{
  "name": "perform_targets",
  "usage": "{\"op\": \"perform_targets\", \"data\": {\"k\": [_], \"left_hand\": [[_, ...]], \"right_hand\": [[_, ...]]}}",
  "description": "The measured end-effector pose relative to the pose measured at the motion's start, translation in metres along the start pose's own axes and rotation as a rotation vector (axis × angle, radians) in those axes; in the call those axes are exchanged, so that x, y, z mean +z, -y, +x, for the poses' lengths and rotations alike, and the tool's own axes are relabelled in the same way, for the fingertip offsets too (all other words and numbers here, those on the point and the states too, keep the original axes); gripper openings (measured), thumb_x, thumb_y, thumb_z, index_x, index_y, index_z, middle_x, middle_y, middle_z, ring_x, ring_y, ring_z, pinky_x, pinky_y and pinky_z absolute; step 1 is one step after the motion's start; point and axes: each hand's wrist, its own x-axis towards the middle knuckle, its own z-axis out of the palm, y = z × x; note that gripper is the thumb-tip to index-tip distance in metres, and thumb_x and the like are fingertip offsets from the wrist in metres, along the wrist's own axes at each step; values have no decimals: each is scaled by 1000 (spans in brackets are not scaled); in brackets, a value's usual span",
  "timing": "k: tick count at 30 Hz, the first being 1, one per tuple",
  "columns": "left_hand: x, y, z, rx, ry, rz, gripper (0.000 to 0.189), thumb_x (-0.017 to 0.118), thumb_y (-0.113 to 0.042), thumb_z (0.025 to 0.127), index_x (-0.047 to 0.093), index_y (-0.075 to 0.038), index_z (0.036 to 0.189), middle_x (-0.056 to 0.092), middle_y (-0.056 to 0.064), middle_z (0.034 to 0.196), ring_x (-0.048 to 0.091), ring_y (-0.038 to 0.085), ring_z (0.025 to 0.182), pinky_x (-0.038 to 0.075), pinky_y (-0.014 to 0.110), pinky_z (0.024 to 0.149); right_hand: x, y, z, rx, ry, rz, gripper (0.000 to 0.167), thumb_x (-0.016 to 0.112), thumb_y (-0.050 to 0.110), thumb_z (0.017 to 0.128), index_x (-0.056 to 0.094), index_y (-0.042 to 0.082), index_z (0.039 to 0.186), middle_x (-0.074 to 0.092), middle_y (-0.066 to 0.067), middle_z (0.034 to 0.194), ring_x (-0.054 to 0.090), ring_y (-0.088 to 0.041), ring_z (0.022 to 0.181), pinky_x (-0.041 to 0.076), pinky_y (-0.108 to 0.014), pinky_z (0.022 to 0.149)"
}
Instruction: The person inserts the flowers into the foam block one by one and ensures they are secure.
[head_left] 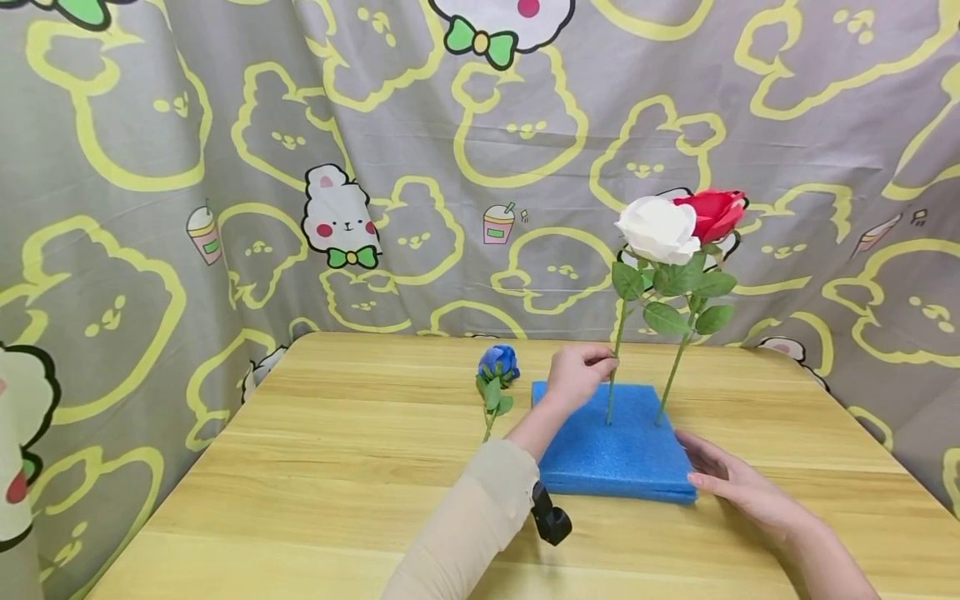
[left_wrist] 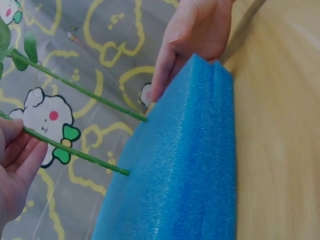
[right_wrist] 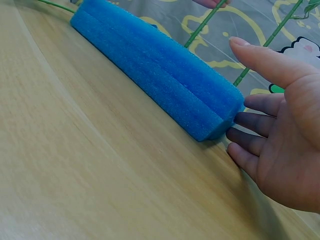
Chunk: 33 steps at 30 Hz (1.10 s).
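A white rose and a red rose stand upright in a blue foam block. My left hand pinches the white rose's green stem between thumb and fingers. In the left wrist view, that stem meets the foam's top surface, with the red rose's stem beyond it. At the block's right side is my right hand, its fingers extended. The right wrist view shows these fingertips at the end of the foam, with the thumb held apart above.
A blue rose lies on the wooden table left of the foam, its lower stem hidden behind the left arm. A black strap piece hangs by the left wrist. Behind the table hangs a grey patterned curtain.
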Motion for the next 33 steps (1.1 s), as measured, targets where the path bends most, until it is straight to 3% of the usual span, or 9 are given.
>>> {"op": "perform_targets", "data": {"k": [9, 13, 18, 23, 33], "left_hand": [[2, 4, -5, -3, -15, 23, 13, 66, -18, 87, 73, -9, 94, 68, -3, 79, 60, 4, 66, 49, 19, 59], [0, 3, -8, -19, -29, -35, 13, 67, -19, 86, 73, -9, 93, 68, -3, 79, 61, 5, 69, 50, 20, 61], [-8, 2, -14, -51, -51, -188, 16, 68, -17, 85, 71, -4, 94, 69, 2, 80, 65, 10, 72, 54, 26, 69], [-25, 2, -21, -71, -89, -280, 19, 67, -13, 86, 69, 2, 97, 70, 11, 84, 67, 16, 76, 55, 34, 74], [-73, 15, -32, -152, -175, -317, 26, 66, -13, 86, 65, 6, 103, 69, 16, 88, 67, 27, 83, 54, 36, 75]], "right_hand": [[1, 1, 1, 1, -8, 6, 59, 44, 6, 97, 11, -12, 143, 6, -37, 144, 32, 18, 113, 30, -6, 89], [2, 1, 1, 4, -10, 14, 60, 45, 6, 96, 11, -12, 142, 6, -37, 145, 33, 18, 113, 31, -6, 89], [1, 1, 0, 6, -11, 15, 60, 45, 6, 96, 11, -12, 142, 6, -38, 144, 33, 18, 112, 31, -6, 89], [1, 1, 0, 4, -11, 13, 60, 45, 6, 96, 11, -12, 142, 6, -38, 144, 32, 19, 112, 31, -6, 88], [1, 1, 1, 14, -13, 3, 60, 46, 7, 96, 12, -11, 143, 7, -36, 145, 33, 18, 112, 32, -7, 89]]}}
